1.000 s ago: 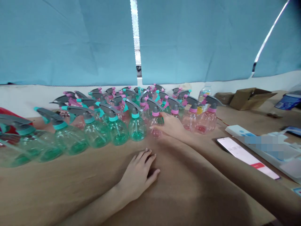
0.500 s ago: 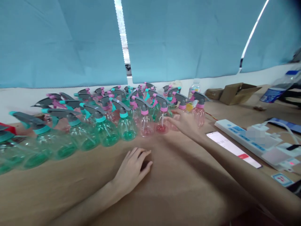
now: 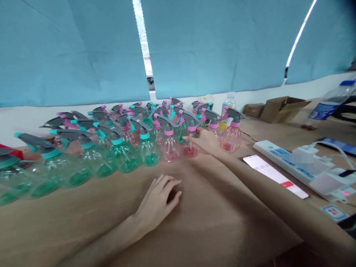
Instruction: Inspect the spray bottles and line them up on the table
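Observation:
My left hand (image 3: 158,200) rests on the brown tabletop (image 3: 194,230), palm down. It is empty, its fingers loosely spread and slightly curled. My right hand (image 3: 205,141) reaches to a small clear pink spray bottle (image 3: 190,151) with a grey trigger head and red liquid at its bottom. The thumb stretches across the front of that bottle, with a finger apart from it near the collar. Whether they press on it is not clear. Left of it stands another pink spray bottle (image 3: 171,150), then a green spray bottle (image 3: 150,152). A further pink spray bottle (image 3: 231,138) stands right of the hand.
More spray bottles (image 3: 125,157) crowd the table's back and left. At right lie a phone (image 3: 272,174) and a white power strip (image 3: 289,163) with plugs. Behind are an open cardboard box (image 3: 280,109) and a blue-capped water bottle (image 3: 330,100). A blue curtain (image 3: 222,44) hangs behind.
My right hand has moved left, from beside the pink bottle with red liquid to around its right side. My left hand has hardly moved.

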Demonstrator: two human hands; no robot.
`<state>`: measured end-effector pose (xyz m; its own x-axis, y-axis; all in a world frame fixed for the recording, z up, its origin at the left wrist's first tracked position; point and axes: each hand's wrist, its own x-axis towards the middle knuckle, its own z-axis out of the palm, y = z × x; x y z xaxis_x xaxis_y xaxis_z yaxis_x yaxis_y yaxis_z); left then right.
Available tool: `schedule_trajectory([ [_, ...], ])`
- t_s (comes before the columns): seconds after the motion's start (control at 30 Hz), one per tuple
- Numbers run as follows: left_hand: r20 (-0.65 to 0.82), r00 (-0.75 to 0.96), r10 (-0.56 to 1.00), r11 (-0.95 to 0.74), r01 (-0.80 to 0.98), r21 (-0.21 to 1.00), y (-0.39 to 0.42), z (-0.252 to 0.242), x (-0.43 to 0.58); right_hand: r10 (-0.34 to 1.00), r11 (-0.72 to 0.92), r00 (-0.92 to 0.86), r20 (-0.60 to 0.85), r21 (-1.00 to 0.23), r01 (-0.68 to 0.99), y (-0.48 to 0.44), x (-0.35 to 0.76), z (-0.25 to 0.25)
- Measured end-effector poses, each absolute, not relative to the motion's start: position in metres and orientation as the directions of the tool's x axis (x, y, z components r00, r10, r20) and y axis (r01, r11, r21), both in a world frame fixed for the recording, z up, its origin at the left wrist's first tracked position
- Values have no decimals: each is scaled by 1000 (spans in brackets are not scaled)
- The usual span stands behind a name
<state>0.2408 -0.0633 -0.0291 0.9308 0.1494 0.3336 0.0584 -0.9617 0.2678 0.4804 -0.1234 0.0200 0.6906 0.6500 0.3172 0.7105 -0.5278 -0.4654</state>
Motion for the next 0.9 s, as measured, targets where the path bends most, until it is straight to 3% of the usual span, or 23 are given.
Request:
schedule_trajectory([
  [0.2,344,924,166,-948,53,315,-61,-31,242,667,-551,684,295,-422,720,-125,479,23],
  [0.37,325,913,248,-897,89,434,-61,-31,246,683,-563,674,282,-384,732,-133,477,27],
  [0.7,302,873,383,-823,174,541,-63,-32,253,730,-527,618,293,-334,781,-181,444,30],
  [0.9,244,890,384,-752,149,642,-83,-34,254,740,-447,585,332,-406,797,-221,403,26],
])
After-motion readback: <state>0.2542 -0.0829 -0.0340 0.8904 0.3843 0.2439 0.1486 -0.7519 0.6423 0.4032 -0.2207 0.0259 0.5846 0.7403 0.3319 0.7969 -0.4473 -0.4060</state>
